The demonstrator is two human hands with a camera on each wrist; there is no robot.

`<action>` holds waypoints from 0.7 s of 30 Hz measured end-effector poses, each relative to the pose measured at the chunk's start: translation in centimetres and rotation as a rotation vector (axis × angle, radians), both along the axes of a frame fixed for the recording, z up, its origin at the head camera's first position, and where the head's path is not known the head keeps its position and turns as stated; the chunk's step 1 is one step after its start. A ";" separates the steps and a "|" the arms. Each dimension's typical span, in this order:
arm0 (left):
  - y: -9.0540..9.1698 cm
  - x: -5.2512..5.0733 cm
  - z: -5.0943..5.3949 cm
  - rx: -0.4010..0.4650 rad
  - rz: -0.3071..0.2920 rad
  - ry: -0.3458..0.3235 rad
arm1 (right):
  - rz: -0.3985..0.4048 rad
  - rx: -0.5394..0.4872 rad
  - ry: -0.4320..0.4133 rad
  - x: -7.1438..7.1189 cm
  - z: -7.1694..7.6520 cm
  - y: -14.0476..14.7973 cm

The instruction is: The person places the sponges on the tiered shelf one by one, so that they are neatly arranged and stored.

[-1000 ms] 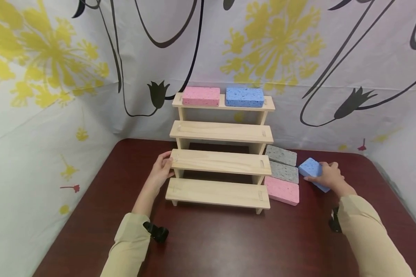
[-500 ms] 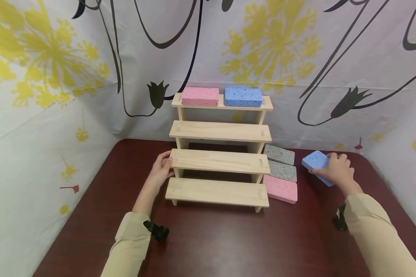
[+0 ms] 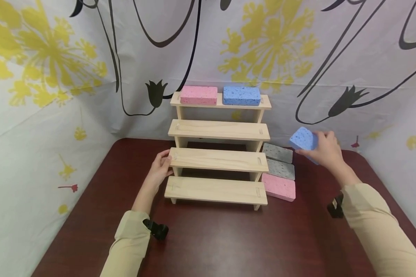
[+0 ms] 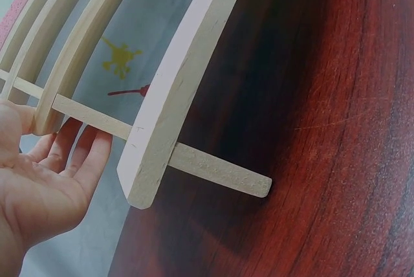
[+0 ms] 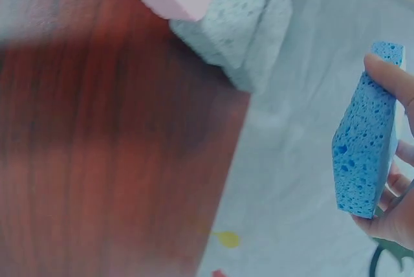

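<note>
A blue sponge (image 3: 303, 139) is held up off the table by my right hand (image 3: 327, 151), thumb on one side and fingers on the other, as the right wrist view shows. My left hand (image 3: 159, 166) grips the left end of the second-lowest step of a wooden stepped rack (image 3: 218, 159); in the left wrist view the thumb lies on one side of the board and the fingers reach behind it. On the rack's top step sit a pink sponge (image 3: 198, 95) and another blue sponge (image 3: 241, 96), side by side.
Right of the rack, two grey sponges (image 3: 280, 169) and a pink sponge (image 3: 279, 187) lie in a row on the dark red table (image 3: 211, 238). A patterned white cloth (image 3: 208, 46) hangs behind and at the sides.
My right hand has lifted the blue sponge off the table and brought it up and slightly left, after first shifting right. My left hand stays on the rack.
</note>
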State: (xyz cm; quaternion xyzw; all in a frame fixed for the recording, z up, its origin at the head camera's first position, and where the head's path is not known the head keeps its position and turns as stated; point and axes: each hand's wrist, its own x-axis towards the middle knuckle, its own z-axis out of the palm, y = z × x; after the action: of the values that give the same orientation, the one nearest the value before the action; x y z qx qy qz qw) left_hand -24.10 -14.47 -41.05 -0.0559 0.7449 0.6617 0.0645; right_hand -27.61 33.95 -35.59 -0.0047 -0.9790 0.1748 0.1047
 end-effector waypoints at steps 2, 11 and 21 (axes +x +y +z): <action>0.0 0.0 0.0 0.003 -0.001 0.003 | 0.019 -0.001 0.031 0.1 0.6 -0.5; 0.0 0.1 0.2 -0.007 0.000 0.002 | 0.077 -0.009 0.187 0.4 3.0 -2.5; 0.0 0.0 0.0 0.003 0.004 -0.003 | 0.157 -0.030 0.380 1.0 5.6 -4.8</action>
State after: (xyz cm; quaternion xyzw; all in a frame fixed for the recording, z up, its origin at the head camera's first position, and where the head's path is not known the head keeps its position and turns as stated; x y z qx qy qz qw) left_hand -24.05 -14.45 -41.04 -0.0585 0.7436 0.6630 0.0645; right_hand -26.58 29.18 -30.00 0.1032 -0.9363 0.1949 0.2735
